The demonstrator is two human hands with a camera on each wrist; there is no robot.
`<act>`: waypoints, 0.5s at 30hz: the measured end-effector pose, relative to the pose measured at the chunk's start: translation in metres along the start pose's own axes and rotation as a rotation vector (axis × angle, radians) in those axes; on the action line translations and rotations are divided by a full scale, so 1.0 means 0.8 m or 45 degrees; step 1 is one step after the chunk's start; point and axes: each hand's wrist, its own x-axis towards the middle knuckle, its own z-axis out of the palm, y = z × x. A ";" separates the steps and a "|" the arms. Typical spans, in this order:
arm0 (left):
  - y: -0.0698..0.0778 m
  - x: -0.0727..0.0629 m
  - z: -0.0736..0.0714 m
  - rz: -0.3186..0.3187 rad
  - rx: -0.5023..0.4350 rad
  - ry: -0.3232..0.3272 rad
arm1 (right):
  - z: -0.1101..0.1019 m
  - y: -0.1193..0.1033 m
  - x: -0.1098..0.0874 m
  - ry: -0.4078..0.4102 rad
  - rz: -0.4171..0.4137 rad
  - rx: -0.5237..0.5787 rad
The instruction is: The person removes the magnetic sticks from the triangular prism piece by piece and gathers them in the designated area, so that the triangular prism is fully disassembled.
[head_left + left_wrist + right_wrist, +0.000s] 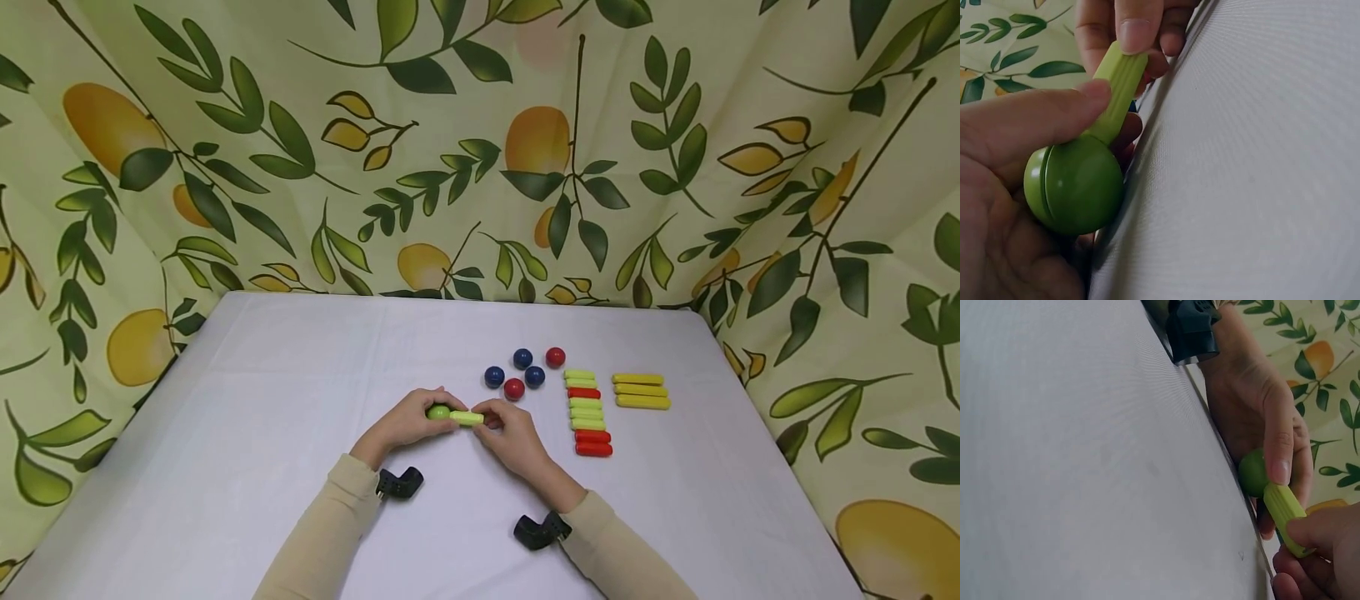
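Observation:
A shiny green ball (1082,187) and a light green ribbed stick (1121,87) meet end to end between the two hands. My left hand (408,418) holds the ball against its fingers, its thumb pressing on the stick close to where the two touch. From the other side, my right hand (513,437) pinches the far end of the stick between thumb and fingertips. The right wrist view shows the same green ball (1252,474), partly covered by the left hand. Both hands are low over the table, near its middle.
Blue balls (522,358) and red balls (555,357) lie just beyond the right hand. To their right runs a column of short light green sticks (586,414) and red sticks (593,449). Longer yellow sticks (642,390) lie farther right on the white-covered table (225,467). A patterned curtain (450,167) surrounds it.

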 end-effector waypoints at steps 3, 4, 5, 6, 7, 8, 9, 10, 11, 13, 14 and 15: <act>0.003 -0.001 -0.002 0.003 -0.014 -0.015 | -0.001 -0.003 -0.002 0.028 0.032 0.035; -0.001 0.000 -0.001 0.009 -0.016 -0.017 | -0.002 -0.004 -0.002 0.034 0.048 0.038; -0.005 0.001 -0.001 0.013 -0.017 -0.015 | -0.003 -0.005 -0.003 0.042 0.061 0.043; -0.011 0.002 0.000 0.020 -0.012 -0.012 | -0.004 -0.007 -0.003 0.048 0.073 0.041; -0.016 0.003 0.001 0.031 -0.007 -0.009 | -0.005 -0.008 -0.003 0.053 0.088 0.038; -0.021 0.004 0.002 0.039 -0.001 -0.005 | -0.006 -0.010 -0.004 0.058 0.107 0.036; -0.027 0.005 0.003 0.043 -0.001 -0.004 | -0.007 -0.012 -0.004 0.063 0.127 0.033; -0.029 0.006 0.002 0.049 -0.002 -0.007 | -0.008 -0.014 -0.004 0.067 0.140 0.028; -0.031 0.006 0.002 0.051 -0.002 -0.009 | -0.009 -0.015 -0.004 0.072 0.150 0.023; -0.033 0.007 0.002 0.054 -0.003 -0.013 | -0.011 -0.016 -0.003 0.077 0.162 0.012; -0.034 0.008 0.002 0.053 0.000 -0.015 | -0.012 -0.016 -0.003 0.081 0.164 0.006; -0.034 0.008 0.001 0.049 0.000 -0.016 | -0.012 -0.016 -0.003 0.085 0.161 -0.002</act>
